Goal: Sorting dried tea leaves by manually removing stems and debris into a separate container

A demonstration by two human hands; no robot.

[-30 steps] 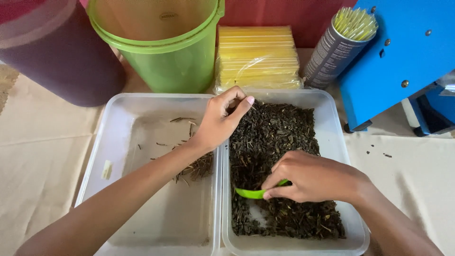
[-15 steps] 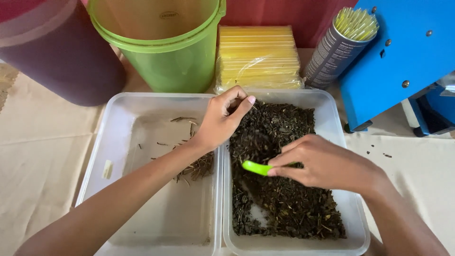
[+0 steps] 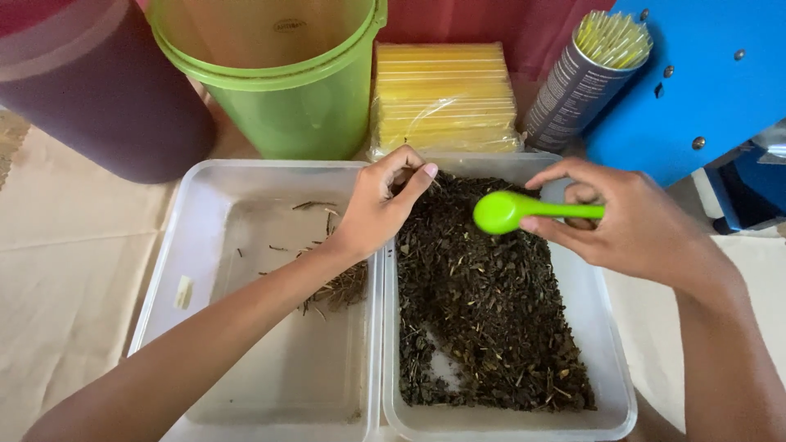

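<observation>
Head view: right hand (image 3: 634, 225) pinches green spoon (image 3: 524, 209) by the handle, thumb on top, fingers curled under. Spoon bowl faces up, held level above the far end of the right tray (image 3: 602, 327), clear of the dried leaves (image 3: 483, 303). Can't tell if anything's in the bowl.

Left hand (image 3: 378, 209) sits at the far edge where both trays meet, thumb and forefinger pressed together on a bit of leaf material, other fingers curled. Forearm crosses over the left tray (image 3: 196, 270).

Right tray: dark leaves cover most of it, bare plastic along the right side and a patch near the front. Left tray: mostly bare, a small pile of twigs (image 3: 340, 286) against its right wall, a few strays further back.

Trays side by side, touching, on a beige-covered desk (image 3: 74, 270). Behind them: green bucket (image 3: 278, 82), dark maroon tub (image 3: 90, 98) to its left, yellow stack (image 3: 446, 94) in clear wrap, can of straws (image 3: 585, 78), blue machine (image 3: 704, 90) at right.
</observation>
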